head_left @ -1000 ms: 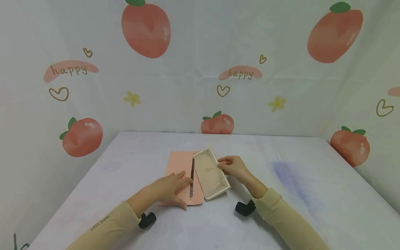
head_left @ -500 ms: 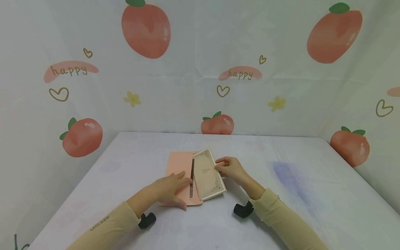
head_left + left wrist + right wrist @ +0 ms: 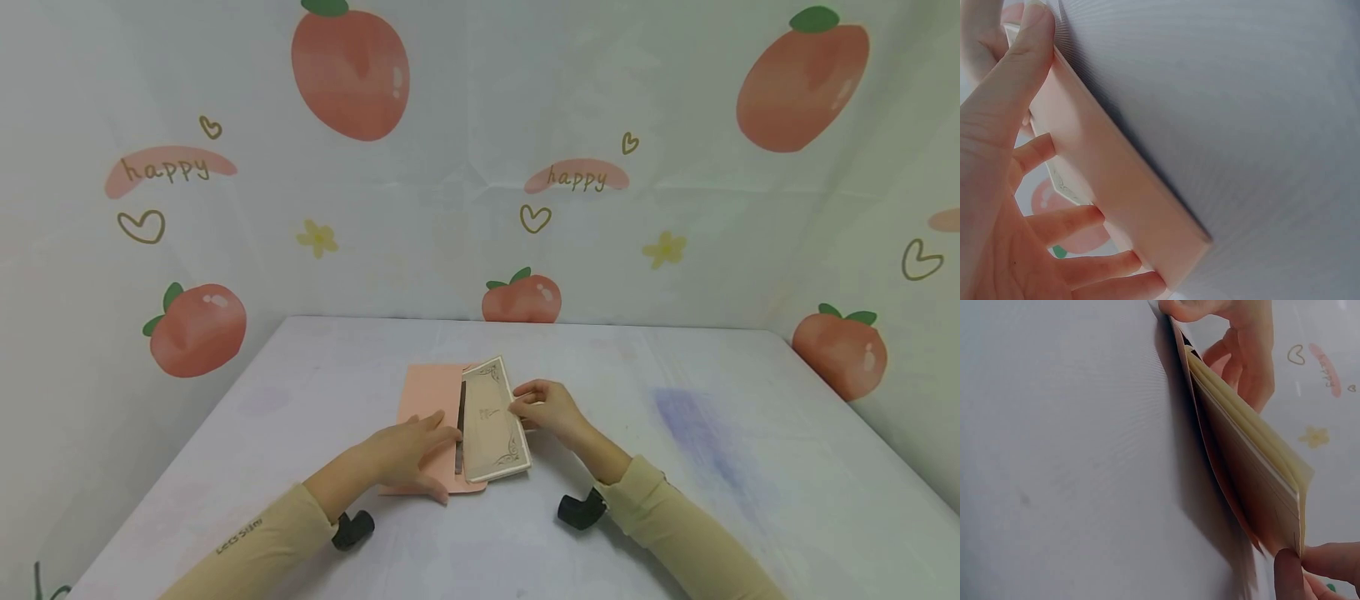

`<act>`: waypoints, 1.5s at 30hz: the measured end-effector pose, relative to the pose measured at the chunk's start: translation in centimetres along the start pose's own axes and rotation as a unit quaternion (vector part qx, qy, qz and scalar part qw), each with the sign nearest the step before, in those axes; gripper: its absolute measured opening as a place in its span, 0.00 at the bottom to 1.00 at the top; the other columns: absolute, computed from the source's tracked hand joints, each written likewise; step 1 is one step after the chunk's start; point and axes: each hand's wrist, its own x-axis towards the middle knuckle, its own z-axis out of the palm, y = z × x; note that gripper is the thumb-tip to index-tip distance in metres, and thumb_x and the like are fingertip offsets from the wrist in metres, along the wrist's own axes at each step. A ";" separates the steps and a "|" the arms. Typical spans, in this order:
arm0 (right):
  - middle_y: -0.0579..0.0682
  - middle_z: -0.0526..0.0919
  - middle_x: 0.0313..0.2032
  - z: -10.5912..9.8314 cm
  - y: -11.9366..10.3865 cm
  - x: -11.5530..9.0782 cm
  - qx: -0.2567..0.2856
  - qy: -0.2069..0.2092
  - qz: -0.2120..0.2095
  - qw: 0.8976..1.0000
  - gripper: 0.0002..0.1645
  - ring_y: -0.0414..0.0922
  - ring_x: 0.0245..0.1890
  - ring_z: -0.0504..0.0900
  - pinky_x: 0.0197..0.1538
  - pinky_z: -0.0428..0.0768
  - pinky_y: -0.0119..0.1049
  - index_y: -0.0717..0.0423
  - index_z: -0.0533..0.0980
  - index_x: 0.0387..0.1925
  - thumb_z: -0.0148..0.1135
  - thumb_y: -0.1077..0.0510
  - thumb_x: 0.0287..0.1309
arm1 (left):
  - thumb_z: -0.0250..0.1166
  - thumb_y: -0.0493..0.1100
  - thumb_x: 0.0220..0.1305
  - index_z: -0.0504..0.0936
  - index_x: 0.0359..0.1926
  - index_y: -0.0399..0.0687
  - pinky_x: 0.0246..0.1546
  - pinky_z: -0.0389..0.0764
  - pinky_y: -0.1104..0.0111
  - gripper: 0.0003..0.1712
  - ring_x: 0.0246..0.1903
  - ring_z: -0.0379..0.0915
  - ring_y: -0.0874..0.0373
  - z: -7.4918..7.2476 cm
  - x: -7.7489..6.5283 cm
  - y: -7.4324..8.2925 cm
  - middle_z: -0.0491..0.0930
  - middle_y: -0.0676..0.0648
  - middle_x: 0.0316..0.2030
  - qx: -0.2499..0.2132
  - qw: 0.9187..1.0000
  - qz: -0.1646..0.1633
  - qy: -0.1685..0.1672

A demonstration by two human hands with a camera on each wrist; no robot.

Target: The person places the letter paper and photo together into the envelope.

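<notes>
A pink paper envelope (image 3: 431, 387) with a dark strip (image 3: 459, 458) along its right part lies mid-table. My left hand (image 3: 408, 452) rests on it, fingers spread across its top and thumb at its near edge, as the left wrist view also shows. Over the envelope's right side leans a stack of cream cards (image 3: 491, 421) with a pale border and dark corner scrolls. My right hand (image 3: 555, 412) pinches the stack's right edge between thumb and fingers. In the right wrist view the card stack (image 3: 1250, 465) is tilted, its pinched edge raised above the pink flap (image 3: 1213, 459).
A white table (image 3: 300, 375) carries the work, with a bluish smear (image 3: 697, 433) on the right. Behind it hangs a white cloth (image 3: 435, 192) printed with peaches and hearts. Black curved pieces (image 3: 352, 529) show beneath both sleeves.
My right hand has moved left with the card stack, which turns more upright and now reaches closer to the dark strip. The left hand and the envelope have stayed in place.
</notes>
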 end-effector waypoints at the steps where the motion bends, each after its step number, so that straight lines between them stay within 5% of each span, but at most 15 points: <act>1: 0.54 0.81 0.30 0.1 0.0 0.0 -0.001 0.001 0.003 1.000 0.16 0.37 0.22 0.80 0.33 0.84 0.35 0.71 0.73 0.45 0.61 0.68 0.52 | 0.68 0.70 0.40 0.66 0.61 0.61 0.54 0.69 0.40 0.47 0.62 0.59 0.27 0.0 0.0 0.0 0.58 0.36 0.69 0.000 1.000 0.000 0.000; 26: 0.52 0.79 0.28 1.5 -0.2 -0.1 -0.021 0.020 0.003 1.000 0.16 0.36 0.21 0.76 0.28 0.82 0.29 0.68 0.74 0.42 0.65 0.67 0.50 | 0.68 0.70 0.39 0.66 0.61 0.62 0.53 0.70 0.40 0.47 0.61 0.60 0.26 0.1 0.2 -0.2 0.59 0.36 0.68 0.006 1.000 0.004 0.006; 45: 0.52 0.78 0.29 2.4 -0.2 -0.4 0.003 -0.004 -0.017 1.000 0.17 0.36 0.21 0.77 0.30 0.83 0.31 0.71 0.73 0.43 0.63 0.70 0.49 | 0.67 0.71 0.40 0.65 0.62 0.61 0.54 0.69 0.39 0.48 0.62 0.58 0.26 0.1 0.1 -0.2 0.57 0.37 0.69 0.000 1.000 -0.003 0.001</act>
